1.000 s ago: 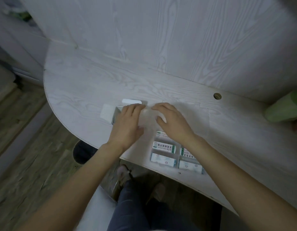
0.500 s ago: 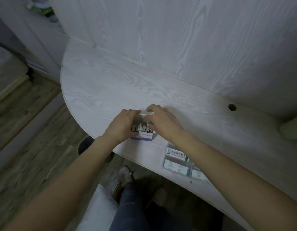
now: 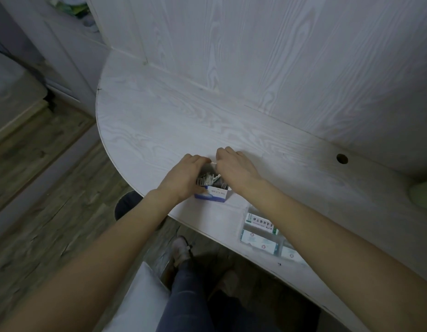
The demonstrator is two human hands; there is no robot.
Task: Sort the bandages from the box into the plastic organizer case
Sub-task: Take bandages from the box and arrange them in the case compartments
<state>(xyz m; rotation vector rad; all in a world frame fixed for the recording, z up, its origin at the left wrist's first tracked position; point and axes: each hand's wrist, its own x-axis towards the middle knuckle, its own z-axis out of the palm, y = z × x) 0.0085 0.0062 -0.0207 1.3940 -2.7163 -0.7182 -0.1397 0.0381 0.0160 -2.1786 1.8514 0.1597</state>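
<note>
Head view, the only camera: box stands upright near the front edge of the bench, top open. A packed row of bandages stands on end inside and looks close to full.

Left hand wraps the left side of the box, fingers curled over the far rim, gripping it. Right hand is over the right side of the opening, fingers curled down at the far rim. A thin white edge shows between the two sets of fingertips; could be the flap, can't confirm. Can't tell if the right hand has pinched a bandage or is just on the box.

Organizer case sits to the right and nearer, at the bench edge, partly under the right forearm. Its visible compartments hold flat packets with printed labels. Whether those came from this box, can't tell. The right part of the case is hidden by the arm.

Progress, my read: early. Box open and steadied, no bandage visibly clear of it. Left to do: pull bandages out, carry them right to the case, drop them into compartments, repeat until the box is empty.

Also in frame: cable hole far right in the bench, pale green thing at the right edge.
</note>
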